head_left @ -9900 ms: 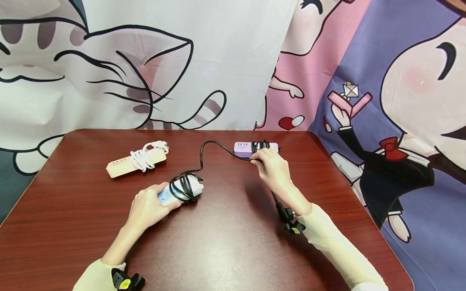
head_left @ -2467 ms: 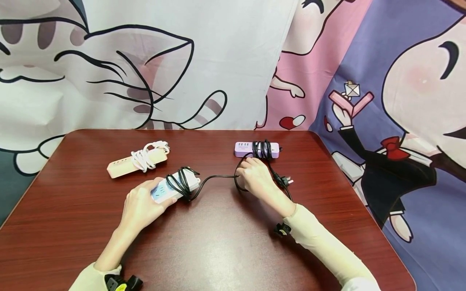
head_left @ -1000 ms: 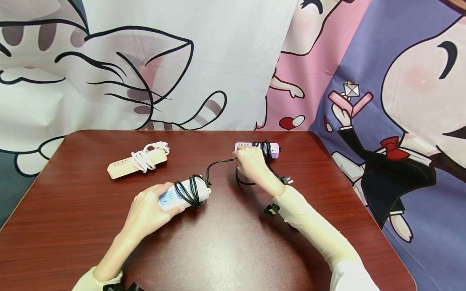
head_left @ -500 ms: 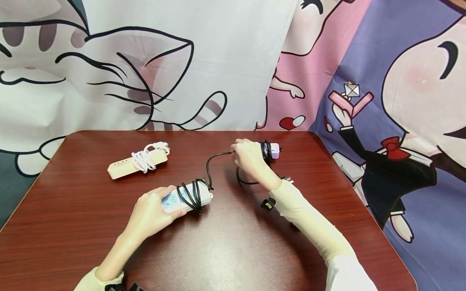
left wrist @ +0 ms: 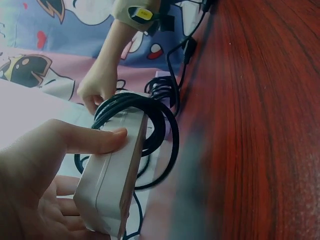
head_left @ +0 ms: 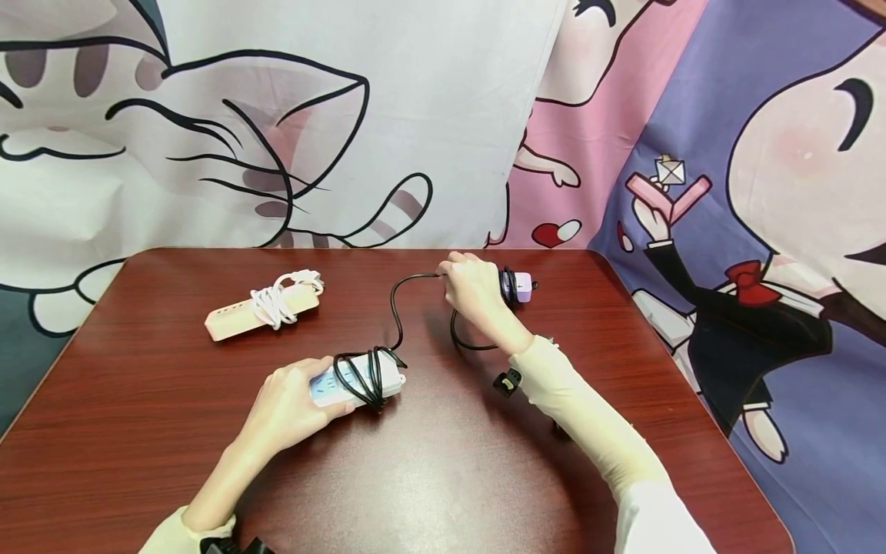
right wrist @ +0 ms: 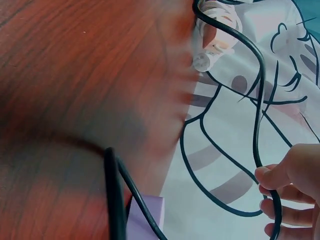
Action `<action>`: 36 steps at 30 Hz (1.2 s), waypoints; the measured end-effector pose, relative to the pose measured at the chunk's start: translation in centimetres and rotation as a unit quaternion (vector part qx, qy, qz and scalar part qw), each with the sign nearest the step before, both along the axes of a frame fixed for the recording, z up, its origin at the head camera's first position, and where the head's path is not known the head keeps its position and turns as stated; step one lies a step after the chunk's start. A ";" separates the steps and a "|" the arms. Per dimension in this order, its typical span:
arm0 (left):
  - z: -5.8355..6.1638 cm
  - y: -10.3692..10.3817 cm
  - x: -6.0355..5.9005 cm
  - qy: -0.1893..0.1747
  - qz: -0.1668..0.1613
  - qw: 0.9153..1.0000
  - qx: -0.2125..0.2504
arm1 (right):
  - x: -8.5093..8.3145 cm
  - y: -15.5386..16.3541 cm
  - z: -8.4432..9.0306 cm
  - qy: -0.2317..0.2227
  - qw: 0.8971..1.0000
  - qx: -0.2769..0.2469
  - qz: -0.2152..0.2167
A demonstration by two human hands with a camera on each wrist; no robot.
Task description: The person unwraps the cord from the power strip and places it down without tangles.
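My left hand (head_left: 287, 404) grips the end of a white and blue power strip (head_left: 332, 387), thumb along one side in the left wrist view. Several loops of black cord (head_left: 375, 377) wrap the strip's other end. From there the cord arcs up and across to my right hand (head_left: 474, 288), which pinches it between thumb and fingers (right wrist: 272, 176). Below the right hand the cord hangs in a loose loop. A purple power strip (head_left: 524, 287), wound with its own black cord, lies partly hidden behind the right hand.
A cream power strip (head_left: 231, 319) wrapped in white cord (head_left: 272, 305) lies at the back left of the brown table (head_left: 138, 431). A cartoon-printed curtain (head_left: 443, 115) hangs behind the table's far edge. The plug of the black cord is mostly hidden by the right sleeve (head_left: 574, 392).
My right hand has moved up and away with the pinched cord, now covering much of the purple strip. The left hand has brought the white strip slightly right and nearer.
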State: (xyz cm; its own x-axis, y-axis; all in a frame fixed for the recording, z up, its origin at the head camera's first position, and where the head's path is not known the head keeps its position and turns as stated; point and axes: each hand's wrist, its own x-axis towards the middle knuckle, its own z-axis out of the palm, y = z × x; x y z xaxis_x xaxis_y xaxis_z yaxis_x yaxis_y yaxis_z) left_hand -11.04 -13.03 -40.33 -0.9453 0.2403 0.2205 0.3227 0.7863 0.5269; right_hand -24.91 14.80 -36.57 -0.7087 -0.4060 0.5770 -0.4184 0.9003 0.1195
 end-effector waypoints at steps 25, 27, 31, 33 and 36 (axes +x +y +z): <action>-0.5 -1.1 -0.9 -0.008 0.017 1.000 0.000 | 2.0 1.6 1.4 0.030 0.996 -0.080 0.027; -0.6 -1.3 -1.0 -0.009 0.018 1.000 0.001 | 2.3 1.9 1.5 0.032 0.995 -0.086 0.027; -0.6 -1.5 -1.1 -0.013 0.014 1.000 0.004 | 2.8 2.3 1.8 0.044 0.995 -0.092 0.018; -0.6 -1.5 -1.1 -0.014 0.013 1.000 0.004 | 3.0 2.5 2.0 0.053 0.994 -0.092 0.014; -0.6 -1.6 -1.2 -0.014 0.013 1.000 0.003 | 3.4 2.7 2.1 0.064 0.993 -0.093 0.014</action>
State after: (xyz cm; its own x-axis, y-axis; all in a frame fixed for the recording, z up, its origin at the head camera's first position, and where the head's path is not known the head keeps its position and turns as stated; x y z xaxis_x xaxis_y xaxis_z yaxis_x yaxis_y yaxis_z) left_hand -12.20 -14.65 -40.95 -0.9573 0.2141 0.1942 0.2865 0.7917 0.5396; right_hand -21.51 17.51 -34.43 -0.6138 -0.3023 0.7293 -0.4363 0.8998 0.0058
